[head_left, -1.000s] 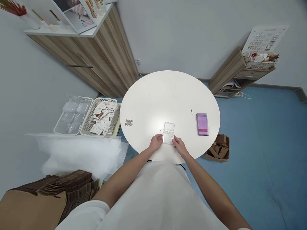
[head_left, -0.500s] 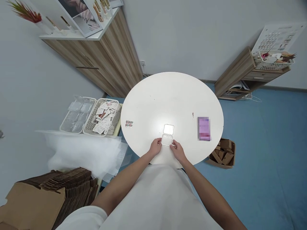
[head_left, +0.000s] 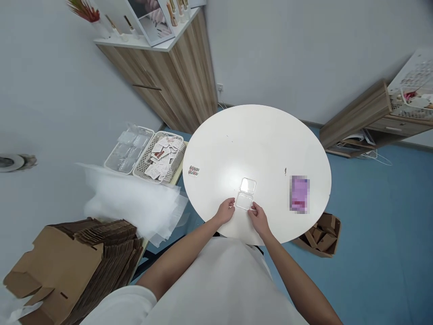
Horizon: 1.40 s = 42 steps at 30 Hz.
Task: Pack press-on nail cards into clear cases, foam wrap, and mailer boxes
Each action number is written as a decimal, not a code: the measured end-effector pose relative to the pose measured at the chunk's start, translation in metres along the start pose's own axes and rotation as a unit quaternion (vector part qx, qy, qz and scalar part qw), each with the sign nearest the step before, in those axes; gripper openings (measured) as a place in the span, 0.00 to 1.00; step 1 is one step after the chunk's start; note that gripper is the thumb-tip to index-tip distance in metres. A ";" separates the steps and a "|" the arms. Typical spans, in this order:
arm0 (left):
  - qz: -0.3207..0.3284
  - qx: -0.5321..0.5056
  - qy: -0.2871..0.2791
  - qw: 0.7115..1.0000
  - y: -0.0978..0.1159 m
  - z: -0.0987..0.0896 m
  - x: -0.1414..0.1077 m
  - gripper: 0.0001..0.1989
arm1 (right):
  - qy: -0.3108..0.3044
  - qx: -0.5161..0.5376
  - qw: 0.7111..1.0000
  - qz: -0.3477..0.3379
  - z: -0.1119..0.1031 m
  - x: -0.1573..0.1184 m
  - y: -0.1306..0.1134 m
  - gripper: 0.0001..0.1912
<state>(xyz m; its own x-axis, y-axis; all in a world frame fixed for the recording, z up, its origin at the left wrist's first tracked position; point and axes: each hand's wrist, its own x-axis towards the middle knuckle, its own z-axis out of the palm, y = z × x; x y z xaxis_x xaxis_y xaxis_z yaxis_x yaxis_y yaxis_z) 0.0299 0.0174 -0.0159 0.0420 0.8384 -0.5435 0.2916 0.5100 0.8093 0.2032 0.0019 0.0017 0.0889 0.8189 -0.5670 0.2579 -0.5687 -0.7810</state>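
Note:
A small clear plastic box (head_left: pixel 244 201) lies on the white table in front of me, its lid (head_left: pixel 248 185) folded back away from me. My right hand (head_left: pixel 259 219) pinches the near right corner of the box between thumb and fingers. Just off the left side sits my left hand (head_left: pixel 226 211), fingers slightly apart with a small gap to the box. Toward the table's left edge lies a small set of press-on nails (head_left: pixel 194 170), red and greenish. A purple pixelated rectangle (head_left: pixel 299 194) covers something on the right side.
The oval white table (head_left: pixel 257 131) stands before me. On the left are a basket of printed cards (head_left: pixel 164 158), a tray of clear plastic boxes (head_left: pixel 126 151), white foam sheets (head_left: pixel 131 194) and stacked flat cardboard boxes (head_left: pixel 67 262). A carton (head_left: pixel 323 237) stands on the floor at right.
My left hand has come slightly away from the plastic box, while my right hand stays at its corner. The whole view has shifted as my head turned a little left.

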 end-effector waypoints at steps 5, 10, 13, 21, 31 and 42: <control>0.018 0.002 -0.062 0.998 -0.005 -0.011 -0.004 0.27 | 0.046 -0.007 0.999 -0.003 0.007 -0.001 0.003 0.32; 0.019 0.038 -0.118 0.992 -0.015 -0.037 -0.006 0.27 | 0.106 -0.042 0.993 -0.002 0.017 -0.006 0.005 0.33; 0.017 0.032 -0.140 0.989 -0.022 -0.062 -0.010 0.26 | 0.145 -0.056 0.988 -0.015 0.025 -0.008 0.009 0.34; -0.003 -0.032 -0.141 0.989 -0.047 -0.134 -0.013 0.27 | 0.293 -0.181 0.930 -0.130 0.062 -0.017 0.018 0.35; 0.097 0.132 0.033 0.986 -0.031 -0.246 0.024 0.21 | 0.092 -0.245 0.933 -0.248 0.161 0.015 -0.056 0.28; 0.126 0.307 0.005 0.943 0.013 -0.266 0.083 0.37 | 0.042 -0.300 0.930 -0.207 0.228 0.078 -0.120 0.32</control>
<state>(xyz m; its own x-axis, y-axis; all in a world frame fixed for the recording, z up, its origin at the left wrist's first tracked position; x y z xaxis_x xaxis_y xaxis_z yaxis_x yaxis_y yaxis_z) -0.2171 0.1445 0.0088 0.1754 0.9214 -0.3467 0.7723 0.0896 0.6290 -0.0398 0.1166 -0.0083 -0.0683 0.9757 -0.2080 0.7751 -0.0794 -0.6269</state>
